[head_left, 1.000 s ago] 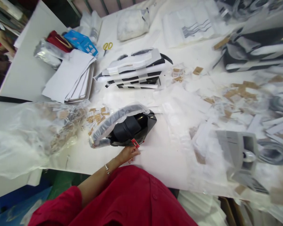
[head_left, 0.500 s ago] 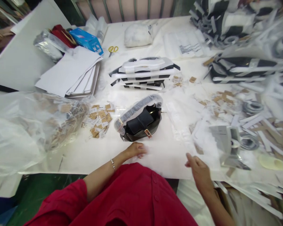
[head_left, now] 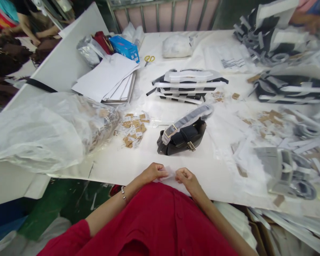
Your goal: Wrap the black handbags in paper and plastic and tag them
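Observation:
My left hand [head_left: 155, 171] and my right hand [head_left: 186, 176] are close together at the near edge of the white table [head_left: 117, 167]. Both are curled, pinching a small clear plastic piece [head_left: 171, 174] that stretches between them. Just beyond them lies a black handbag [head_left: 181, 137] with a gold clasp. Its strap, wrapped in clear plastic [head_left: 188, 119], arches over it. A thin bracelet sits on my left wrist, and a red garment covers my lap.
Small brown tags in clear sleeves [head_left: 133, 128] lie left of the bag. A large plastic bag of tags [head_left: 50, 128] fills the left. Behind stand a stack of black-and-white pieces [head_left: 188, 85], white paper sheets [head_left: 109, 78], a blue box [head_left: 124, 48] and yellow scissors [head_left: 148, 58]. Wrapped straps and clutter crowd the right.
My right hand came in from the right and joined my left hand at the table edge, both now pinching the clear piece. The view shifted, so the bag appears further right.

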{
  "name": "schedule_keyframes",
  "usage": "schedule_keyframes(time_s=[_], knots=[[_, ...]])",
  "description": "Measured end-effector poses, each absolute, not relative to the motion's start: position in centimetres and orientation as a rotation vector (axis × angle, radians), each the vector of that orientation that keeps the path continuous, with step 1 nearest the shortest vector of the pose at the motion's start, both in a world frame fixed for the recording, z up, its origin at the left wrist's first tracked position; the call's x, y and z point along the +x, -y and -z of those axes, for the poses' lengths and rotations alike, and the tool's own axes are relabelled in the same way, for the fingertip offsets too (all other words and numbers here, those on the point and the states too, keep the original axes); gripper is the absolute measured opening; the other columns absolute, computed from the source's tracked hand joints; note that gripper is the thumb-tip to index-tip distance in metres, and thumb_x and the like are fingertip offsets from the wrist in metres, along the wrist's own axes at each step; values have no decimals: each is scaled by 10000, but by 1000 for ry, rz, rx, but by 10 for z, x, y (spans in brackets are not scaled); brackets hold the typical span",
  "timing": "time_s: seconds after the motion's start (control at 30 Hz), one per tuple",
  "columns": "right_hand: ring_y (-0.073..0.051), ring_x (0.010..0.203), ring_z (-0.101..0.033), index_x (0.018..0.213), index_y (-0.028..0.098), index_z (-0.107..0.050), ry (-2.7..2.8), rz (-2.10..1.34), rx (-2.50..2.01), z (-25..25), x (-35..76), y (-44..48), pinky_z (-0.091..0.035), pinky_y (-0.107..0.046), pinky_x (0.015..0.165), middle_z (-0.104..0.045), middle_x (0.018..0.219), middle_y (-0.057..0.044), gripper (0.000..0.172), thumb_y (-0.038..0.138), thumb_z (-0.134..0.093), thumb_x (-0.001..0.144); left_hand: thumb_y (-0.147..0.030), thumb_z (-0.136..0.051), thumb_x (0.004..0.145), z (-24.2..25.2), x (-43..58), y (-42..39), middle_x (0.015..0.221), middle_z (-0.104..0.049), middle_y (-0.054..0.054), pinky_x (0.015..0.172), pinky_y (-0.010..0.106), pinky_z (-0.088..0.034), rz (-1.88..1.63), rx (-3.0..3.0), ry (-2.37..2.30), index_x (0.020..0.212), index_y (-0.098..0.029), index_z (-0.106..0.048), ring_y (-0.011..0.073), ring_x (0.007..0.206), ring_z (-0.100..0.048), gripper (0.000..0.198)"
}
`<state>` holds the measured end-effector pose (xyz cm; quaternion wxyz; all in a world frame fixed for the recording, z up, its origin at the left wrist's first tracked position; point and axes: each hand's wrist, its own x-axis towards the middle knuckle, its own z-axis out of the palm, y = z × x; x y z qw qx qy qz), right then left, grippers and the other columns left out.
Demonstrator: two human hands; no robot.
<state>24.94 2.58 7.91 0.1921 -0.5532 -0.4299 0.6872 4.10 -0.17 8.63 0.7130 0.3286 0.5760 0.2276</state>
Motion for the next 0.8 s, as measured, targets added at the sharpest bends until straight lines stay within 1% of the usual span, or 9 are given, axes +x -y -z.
schedule_keyframes(time_s=[0.07,0.1,0.17,0.3,0.47,0.53,0.6,0.67,0.8], knots=[[-209,770,-652,837,200,-692,1198,-1977,-1453,-83,237,-26,-514,-317,703,-720,829,-60,450,551,-784,570,-563,-714,629,-85,44,8,546,-463,-57,516,241,-271,-466,803,-1287,626,-162,-523,88,524,-372,444],[-218,800,-652,843,196,-708,1196,-1987,-1444,-83,231,-26,-513,-327,729,-726,859,-69,436,530,-786,573,-548,-707,646,-83,46,11,543,-432,-65,513,241,-254,-452,842,-1296,618,-165,-508,86,529,-354,433],[-209,736,-634,753,183,-714,1218,-1962,-1485,-81,221,-26,-503,-324,694,-720,778,-65,371,524,-752,612,-515,-706,662,-80,49,16,565,-412,-71,518,237,-245,-458,904,-1337,641,-168,-506,90,553,-352,402],[-151,541,-528,619,179,-670,1304,-1860,-1590,-72,209,-29,-434,-280,530,-638,576,-17,369,544,-723,621,-443,-715,658,-72,51,28,666,-502,-63,557,221,-295,-540,940,-1446,803,-173,-565,107,622,-419,341],[-124,492,-467,533,189,-578,1346,-1862,-1584,-64,194,-29,-388,-261,494,-540,490,23,432,582,-731,627,-430,-630,729,-65,42,40,607,-499,-56,560,230,-331,-610,863,-1523,717,-177,-528,112,578,-448,273],[-129,516,-485,622,182,-624,1284,-1852,-1580,-63,187,-29,-404,-266,512,-552,530,25,438,612,-698,663,-451,-614,735,-62,34,43,586,-508,-50,550,235,-339,-635,822,-1535,703,-177,-532,117,558,-459,288],[-142,558,-531,828,171,-684,1172,-1840,-1582,-62,177,-31,-438,-274,544,-587,593,24,466,604,-708,659,-473,-610,722,-60,24,46,572,-513,-46,541,240,-352,-666,771,-1561,695,-177,-538,120,541,-466,305],[-152,596,-574,1034,169,-666,1066,-1844,-1569,-61,166,-32,-463,-280,566,-623,667,18,584,560,-760,611,-489,-613,700,-58,13,48,565,-510,-47,537,242,-369,-700,709,-1601,691,-178,-538,118,525,-467,319],[-148,639,-618,1117,199,-609,880,-1924,-1525,-61,138,-33,-481,-274,576,-662,853,-8,651,490,-807,568,-492,-628,687,-56,-10,54,585,-547,-36,550,245,-397,-747,631,-1641,697,-174,-551,119,529,-497,327]])
